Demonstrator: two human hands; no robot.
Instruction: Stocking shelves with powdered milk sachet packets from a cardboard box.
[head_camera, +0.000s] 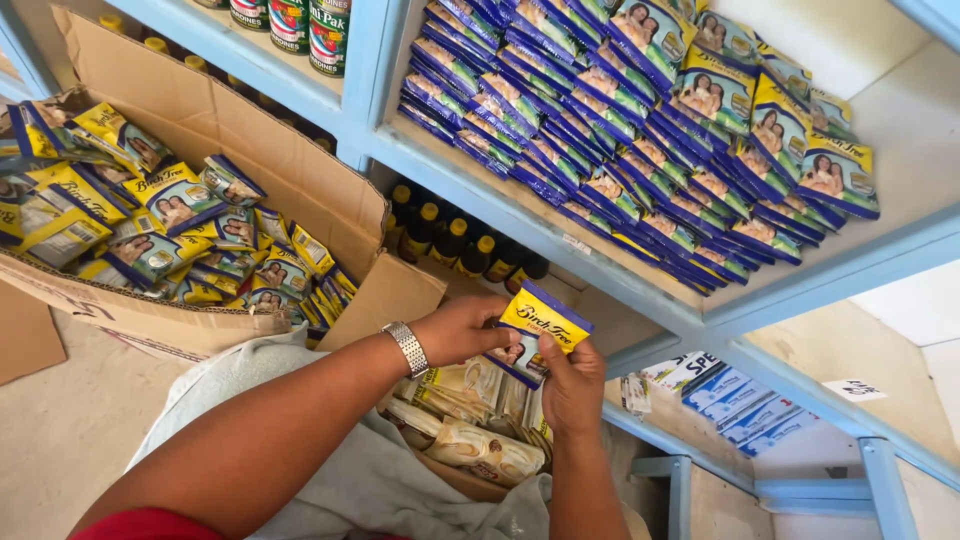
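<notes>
Glossy plastic sachet (537, 333), matt corrugated cardboard box (230, 130), painted wooden shelf (520, 215), metal watch (408, 348).

hands 2 – 1 sachet (535, 330) held; box (240, 130) 1; cans (290, 25) 3 vis; shelf sachets (640, 130) – too many

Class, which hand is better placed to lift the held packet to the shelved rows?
Probably the right hand: it holds the packet from below, nearer the shelved rows; the left hand sits on the far side.

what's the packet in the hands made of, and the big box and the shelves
Packet, pinched between left hand and right hand: looks like glossy printed plastic or foil film.
Box: brown corrugated cardboard, matte, with creased flaps.
Shelves: probably wood, painted light blue with pale boards.
</notes>
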